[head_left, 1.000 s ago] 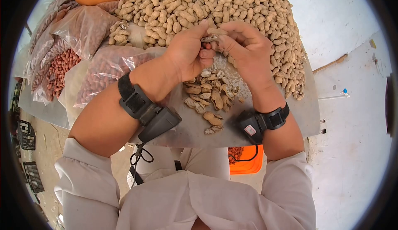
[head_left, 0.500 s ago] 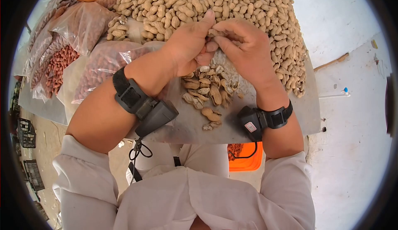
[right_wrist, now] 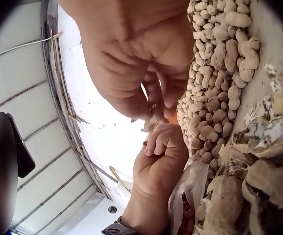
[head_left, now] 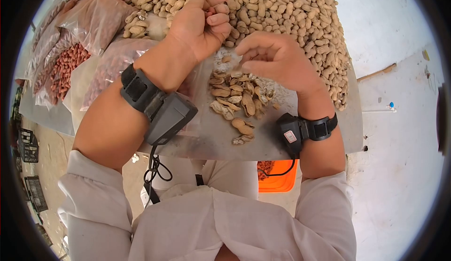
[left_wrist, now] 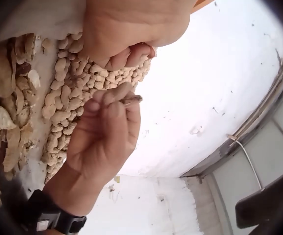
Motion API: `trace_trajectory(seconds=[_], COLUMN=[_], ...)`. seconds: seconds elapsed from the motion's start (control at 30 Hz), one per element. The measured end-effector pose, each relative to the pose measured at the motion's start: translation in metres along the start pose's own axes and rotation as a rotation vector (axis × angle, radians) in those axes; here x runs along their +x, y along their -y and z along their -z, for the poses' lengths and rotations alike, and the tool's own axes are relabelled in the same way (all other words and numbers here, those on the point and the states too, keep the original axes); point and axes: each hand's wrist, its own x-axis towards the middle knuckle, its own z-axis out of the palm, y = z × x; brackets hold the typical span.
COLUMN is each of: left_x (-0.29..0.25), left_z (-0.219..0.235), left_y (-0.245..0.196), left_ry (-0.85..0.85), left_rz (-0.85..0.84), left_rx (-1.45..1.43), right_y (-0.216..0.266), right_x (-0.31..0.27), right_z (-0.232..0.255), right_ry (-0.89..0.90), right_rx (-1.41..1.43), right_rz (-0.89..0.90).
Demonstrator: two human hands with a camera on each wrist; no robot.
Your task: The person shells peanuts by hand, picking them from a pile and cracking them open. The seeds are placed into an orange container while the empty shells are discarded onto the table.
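Here the shelling is mid-cycle: the left hand curls around what look like kernels over the peanut heap, while the right hand pinches a shell scrap just above the husk pile. By my judgement, the next move calls for opening that pinch over the husks, then taking a fresh pod from the heap just beyond on the bench.

Right hand pinches a shell piece above the peanut pile.

White long sleeves are rolled to the elbows. Each wrist wears a black strap with a dark camera unit — the left trails a looped black cable, the right unit shows a small pale label.
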Motion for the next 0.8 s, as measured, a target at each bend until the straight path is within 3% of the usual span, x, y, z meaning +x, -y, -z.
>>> trace_trajectory(seconds=[0.03,0.13,0.23,0.33,0.53,0.63,0.73,0.8], left_x=[0.001,0.002,0.001,0.001,-0.001,-0.005,-0.007,-0.007], left_z=[0.002,0.004,0.003,0.002,0.001,-0.005,-0.009,-0.008], left_y=[0.001,0.005,0.006,0.006,0.007,0.009,0.011,0.012], left_ry=[0.007,-0.006,-0.02,-0.017,-0.021,-0.065,-0.084,-0.084], left_rz=[-0.003,-0.012,-0.014,-0.01,0.003,0.031,0.033,0.027], left_rx=[0.004,0.039,0.065,0.067,0.073,0.069,0.085,0.1], right_y=[-0.002,-0.008,-0.022,-0.006,-0.025,-0.029,-0.039,-0.042], right_x=[0.0,0.005,0.008,0.006,0.007,0.007,0.012,0.016], right_z=[-0.001,-0.008,-0.015,-0.004,0.008,0.008,0.005,0.001], right_ry=[0.086,0.128,0.081,0.084,-0.314,-0.209,-0.207,-0.213], right_rx=[-0.039,-0.296,-0.524,-0.199,-0.48,-0.645,-0.843,-0.892], right_rz=[-0.032,0.066,0.381,0.098,0.072,-0.036,0.141,0.141])
